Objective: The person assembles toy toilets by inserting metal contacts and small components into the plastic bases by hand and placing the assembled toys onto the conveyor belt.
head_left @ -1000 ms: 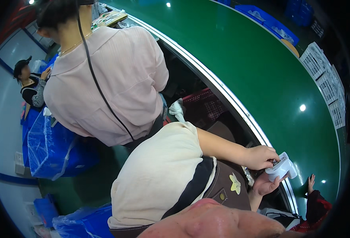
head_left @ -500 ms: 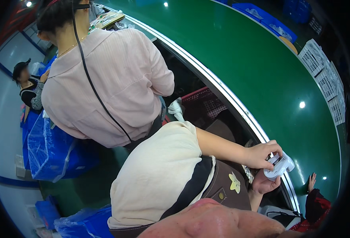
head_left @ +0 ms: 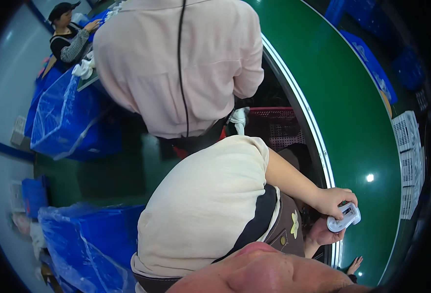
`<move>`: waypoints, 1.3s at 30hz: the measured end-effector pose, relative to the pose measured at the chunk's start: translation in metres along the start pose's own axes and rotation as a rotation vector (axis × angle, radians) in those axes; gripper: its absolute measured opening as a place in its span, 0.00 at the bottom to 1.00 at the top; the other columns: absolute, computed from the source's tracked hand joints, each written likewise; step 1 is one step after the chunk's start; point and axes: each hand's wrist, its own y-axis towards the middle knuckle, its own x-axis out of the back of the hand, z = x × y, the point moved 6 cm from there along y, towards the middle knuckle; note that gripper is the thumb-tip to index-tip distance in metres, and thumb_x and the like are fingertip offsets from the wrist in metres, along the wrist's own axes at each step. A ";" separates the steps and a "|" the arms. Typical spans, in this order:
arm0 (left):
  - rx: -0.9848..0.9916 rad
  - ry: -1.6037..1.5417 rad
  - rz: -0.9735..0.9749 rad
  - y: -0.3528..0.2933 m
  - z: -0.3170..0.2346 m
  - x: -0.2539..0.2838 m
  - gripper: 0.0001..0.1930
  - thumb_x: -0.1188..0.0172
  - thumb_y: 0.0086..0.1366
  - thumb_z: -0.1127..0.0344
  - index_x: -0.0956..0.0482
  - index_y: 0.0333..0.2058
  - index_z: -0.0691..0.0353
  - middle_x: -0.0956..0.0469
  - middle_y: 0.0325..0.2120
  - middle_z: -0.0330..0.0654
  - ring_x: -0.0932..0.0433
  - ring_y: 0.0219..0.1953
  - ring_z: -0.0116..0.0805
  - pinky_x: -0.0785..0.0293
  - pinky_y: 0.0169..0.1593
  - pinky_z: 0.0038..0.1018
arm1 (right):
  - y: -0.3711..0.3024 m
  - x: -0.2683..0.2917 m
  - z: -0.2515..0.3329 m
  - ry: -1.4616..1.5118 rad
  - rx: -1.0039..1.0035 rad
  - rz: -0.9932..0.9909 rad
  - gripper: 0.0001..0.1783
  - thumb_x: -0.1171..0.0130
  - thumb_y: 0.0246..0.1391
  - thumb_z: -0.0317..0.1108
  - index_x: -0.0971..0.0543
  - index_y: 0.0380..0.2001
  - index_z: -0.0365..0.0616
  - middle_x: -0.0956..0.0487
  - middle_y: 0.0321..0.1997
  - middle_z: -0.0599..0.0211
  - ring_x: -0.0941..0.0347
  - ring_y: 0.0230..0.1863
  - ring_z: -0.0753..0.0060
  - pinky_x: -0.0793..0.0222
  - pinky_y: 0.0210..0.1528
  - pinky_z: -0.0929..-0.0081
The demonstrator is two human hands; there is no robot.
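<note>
A white, rounded plastic housing (head_left: 346, 220) with a dark rectangular opening in its upper face is held over the near edge of the green conveyor belt (head_left: 332, 112). My left hand (head_left: 333, 201) grips it from the far-left side, its thumb at the opening and its fingers curled over the top edge. From below, my right hand (head_left: 324, 233) cups the same housing, with part of its fingers hidden behind it. What lies inside the opening is too small to make out.
A co-worker's hand (head_left: 355, 265) rests on the belt near the bottom. Beyond me stands a person in a pink shirt (head_left: 176, 73), beside a red perforated crate (head_left: 279, 127). Blue bins (head_left: 93, 239) lined with clear plastic stand behind me. White crates (head_left: 408, 163) line the belt's far side.
My view has swung, shifting the surroundings. The housing has tilted so its opening shows more plainly, and my left fingers have moved from over the opening toward its edge.
</note>
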 end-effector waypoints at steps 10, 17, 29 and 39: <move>0.270 -0.145 -0.037 0.008 -0.001 0.002 0.31 0.48 0.59 0.68 0.41 0.62 0.65 0.36 0.45 0.51 0.30 0.45 0.45 0.30 0.52 0.35 | -0.006 0.028 0.008 0.063 -0.064 -0.081 0.34 0.57 0.63 0.49 0.40 0.66 0.42 0.37 0.68 0.57 0.41 0.67 0.57 0.50 0.70 0.53; -0.176 -0.028 0.037 0.017 -0.019 -0.001 0.26 0.50 0.63 0.83 0.41 0.60 0.60 0.27 0.44 0.45 0.22 0.44 0.34 0.25 0.50 0.29 | 0.001 0.049 0.005 0.058 -0.069 -0.274 0.28 0.51 0.55 0.42 0.33 0.58 0.43 0.29 0.59 0.63 0.33 0.61 0.63 0.39 0.64 0.59; -0.231 -0.049 0.059 -0.002 0.007 -0.033 0.16 0.36 0.57 0.82 0.28 0.44 0.66 0.19 0.38 0.47 0.18 0.40 0.31 0.21 0.43 0.24 | -0.034 0.046 0.008 0.017 0.026 -0.268 0.36 0.48 0.50 0.42 0.40 0.64 0.51 0.31 0.59 0.63 0.35 0.61 0.62 0.40 0.64 0.58; -0.485 0.375 0.024 0.006 -0.017 -0.036 0.15 0.32 0.49 0.80 0.20 0.38 0.63 0.20 0.33 0.41 0.21 0.32 0.31 0.25 0.35 0.24 | -0.039 0.044 0.013 0.024 0.025 -0.254 0.34 0.48 0.51 0.41 0.39 0.63 0.51 0.30 0.59 0.62 0.34 0.60 0.63 0.39 0.63 0.59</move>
